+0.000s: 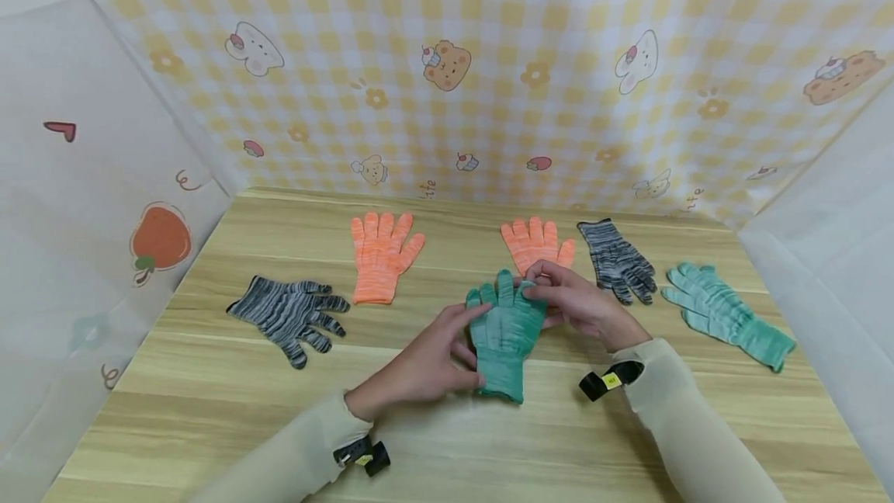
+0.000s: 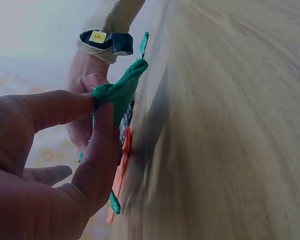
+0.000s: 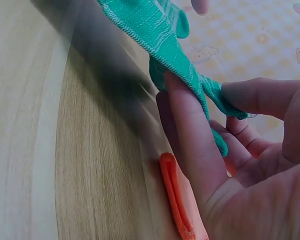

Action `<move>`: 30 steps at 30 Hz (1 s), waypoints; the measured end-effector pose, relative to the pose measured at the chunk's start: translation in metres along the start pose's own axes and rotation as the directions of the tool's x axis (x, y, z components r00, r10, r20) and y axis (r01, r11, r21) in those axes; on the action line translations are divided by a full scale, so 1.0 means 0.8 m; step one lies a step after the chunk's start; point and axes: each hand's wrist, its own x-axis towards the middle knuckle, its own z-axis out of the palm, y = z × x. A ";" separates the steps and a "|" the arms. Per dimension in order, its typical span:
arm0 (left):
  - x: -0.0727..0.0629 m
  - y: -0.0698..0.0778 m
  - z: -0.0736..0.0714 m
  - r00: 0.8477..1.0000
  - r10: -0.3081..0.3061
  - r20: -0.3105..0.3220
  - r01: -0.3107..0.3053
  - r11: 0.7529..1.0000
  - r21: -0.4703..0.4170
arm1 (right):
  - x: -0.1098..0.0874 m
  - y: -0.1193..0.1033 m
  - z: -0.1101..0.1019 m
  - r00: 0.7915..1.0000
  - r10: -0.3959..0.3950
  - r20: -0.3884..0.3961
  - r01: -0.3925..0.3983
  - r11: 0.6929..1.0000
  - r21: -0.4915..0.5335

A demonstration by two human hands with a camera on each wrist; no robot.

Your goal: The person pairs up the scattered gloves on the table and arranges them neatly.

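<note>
My half-curled left hand (image 1: 436, 363) and right hand (image 1: 585, 305) pinch 1 green glove (image 1: 504, 336); tabletop (image 1: 482, 456) room on their near side; orange glove (image 1: 534, 243) beyond right, partly hidden.

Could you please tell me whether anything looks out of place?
Nothing looks damaged, including the green glove held by the left hand and right hand. The gray glove at right looks slightly odd: its cuff points toward the backdrop, opposite to the left orange glove.

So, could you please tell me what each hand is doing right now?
Left hand: closed, holding the middle green glove.
Right hand: closed, holding that same glove at its finger end.
</note>
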 end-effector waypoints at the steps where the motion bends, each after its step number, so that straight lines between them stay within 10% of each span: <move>1: -0.001 0.000 0.000 1.000 -0.002 0.002 0.002 1.000 -0.001 | -0.001 -0.001 0.001 1.000 -0.003 0.002 0.003 1.000 -0.013; 30: -0.009 0.002 0.004 0.998 -0.045 0.033 0.044 0.999 0.027 | -0.003 -0.001 0.009 1.000 -0.019 0.019 0.023 0.976 -0.218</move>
